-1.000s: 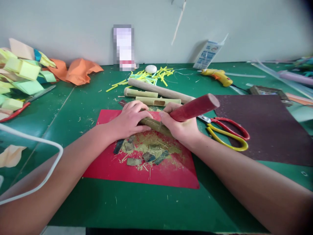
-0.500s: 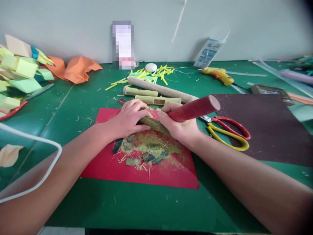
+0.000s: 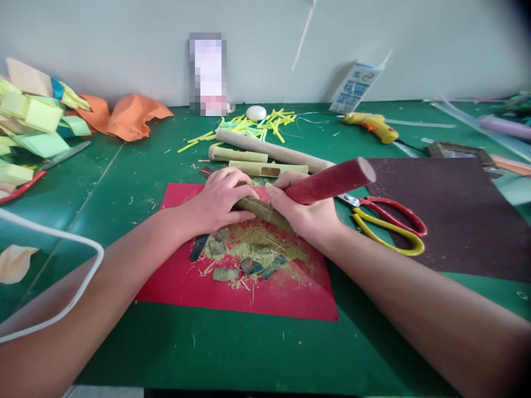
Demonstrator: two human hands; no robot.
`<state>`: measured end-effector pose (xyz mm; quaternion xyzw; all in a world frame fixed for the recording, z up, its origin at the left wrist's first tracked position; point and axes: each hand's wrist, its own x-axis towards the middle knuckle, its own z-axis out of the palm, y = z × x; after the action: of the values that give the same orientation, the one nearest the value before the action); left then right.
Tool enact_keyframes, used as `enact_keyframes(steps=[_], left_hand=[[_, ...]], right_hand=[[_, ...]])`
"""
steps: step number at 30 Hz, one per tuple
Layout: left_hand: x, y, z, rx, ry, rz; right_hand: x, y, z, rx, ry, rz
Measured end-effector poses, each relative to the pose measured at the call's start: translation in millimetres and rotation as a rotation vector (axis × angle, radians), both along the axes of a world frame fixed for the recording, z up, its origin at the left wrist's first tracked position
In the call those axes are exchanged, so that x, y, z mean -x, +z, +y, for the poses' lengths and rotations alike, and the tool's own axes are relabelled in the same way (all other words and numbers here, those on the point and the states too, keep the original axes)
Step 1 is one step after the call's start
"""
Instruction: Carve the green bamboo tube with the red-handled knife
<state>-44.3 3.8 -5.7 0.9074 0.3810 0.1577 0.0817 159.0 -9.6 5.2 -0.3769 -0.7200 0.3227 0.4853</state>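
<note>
My left hand (image 3: 228, 196) is closed around the far end of a bamboo piece (image 3: 259, 209), pressing it down over a red sheet (image 3: 166, 276). My right hand (image 3: 309, 213) wraps round a carving tool with a thick red wooden handle (image 3: 332, 181). Its handle slants up to the right, while a thin tip barely shows against the bamboo by my thumb; most of the blade is hidden. Bamboo chips (image 3: 225, 273), shavings and pale dust lie on the sheet below both hands.
Two cut bamboo pieces (image 3: 244, 156) and a long wooden stick (image 3: 282, 150) lie behind my hands. Scissors (image 3: 398, 246) rest at the right by a dark board (image 3: 464, 221). Farther back are a yellow glue gun (image 3: 373, 127), a blurred phone (image 3: 209, 72) and folded papers (image 3: 37, 119).
The red handle has shifted very slightly to the right and upward at its top. Both hands keep their grip, and the bamboo piece stays in place.
</note>
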Motion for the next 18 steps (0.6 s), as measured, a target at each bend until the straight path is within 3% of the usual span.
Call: enact_keyframes(steps=[18], left_hand=[[1.0, 0.6, 0.8, 0.025, -0.008, 0.008]], right_hand=[[0.7, -1.6, -1.4, -0.001, -0.042, 0.029]])
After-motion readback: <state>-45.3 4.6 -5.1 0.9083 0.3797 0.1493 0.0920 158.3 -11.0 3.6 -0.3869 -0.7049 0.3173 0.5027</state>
